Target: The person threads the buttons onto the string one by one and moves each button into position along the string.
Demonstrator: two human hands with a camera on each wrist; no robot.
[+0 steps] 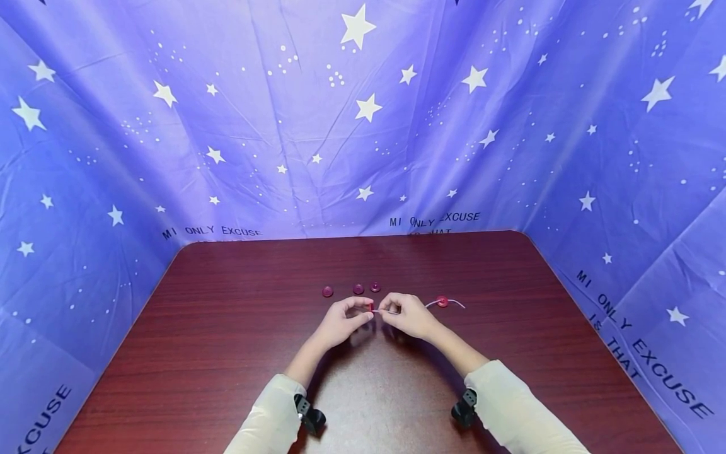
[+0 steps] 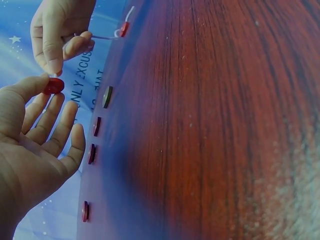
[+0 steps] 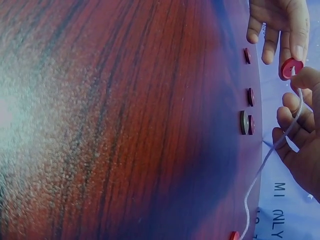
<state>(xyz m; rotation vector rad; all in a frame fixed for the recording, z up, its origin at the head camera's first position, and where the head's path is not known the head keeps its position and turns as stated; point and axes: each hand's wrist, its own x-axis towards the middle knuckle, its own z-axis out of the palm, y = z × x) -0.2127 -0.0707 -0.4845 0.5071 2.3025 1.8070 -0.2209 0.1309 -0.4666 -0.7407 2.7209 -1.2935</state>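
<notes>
My left hand (image 1: 341,323) pinches a round red button (image 2: 54,86) between thumb and fingertips, held above the table. Close beside it, the thumb and forefinger of my right hand (image 1: 409,315) pinch a thin white string (image 3: 274,147) right at the face of that button. The string passes under my right hand and trails off to the right. A second red button (image 1: 442,301) sits on its far stretch, with a short tail of string beyond. Whether the string runs through the held button's hole is hard to tell.
Beyond my hands, dark red buttons (image 1: 328,291) lie spaced in a row on the brown wooden table (image 1: 227,366). The wrist views also show a greenish button (image 3: 244,122) near them. A blue star-patterned curtain (image 1: 283,126) encloses the table's back and sides.
</notes>
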